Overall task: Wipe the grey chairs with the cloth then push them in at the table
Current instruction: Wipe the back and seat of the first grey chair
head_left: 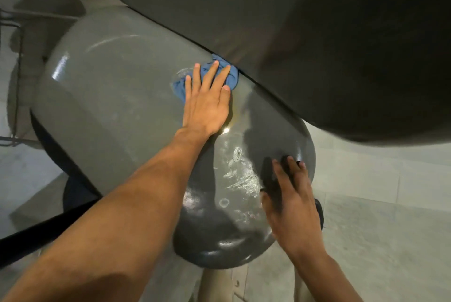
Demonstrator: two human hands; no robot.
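Observation:
A glossy grey chair (pixel 117 96) fills the middle of the head view, its seat partly under the dark table (pixel 317 33). My left hand (pixel 207 99) lies flat with straight fingers on a blue cloth (pixel 180 85), pressing it onto the seat close to the table's edge. Wet streaks mark the chair's dark surface near the right side. My right hand (pixel 290 194) rests on the chair's right rim with fingers spread and fairly straight, holding nothing.
The table's dark rounded edge runs diagonally from upper left to right, overhanging the chair. Pale tiled floor (pixel 378 216) shows at right and lower left. Thin black metal legs (pixel 17 82) stand at the far left. A dark bar (pixel 48 233) crosses the lower left.

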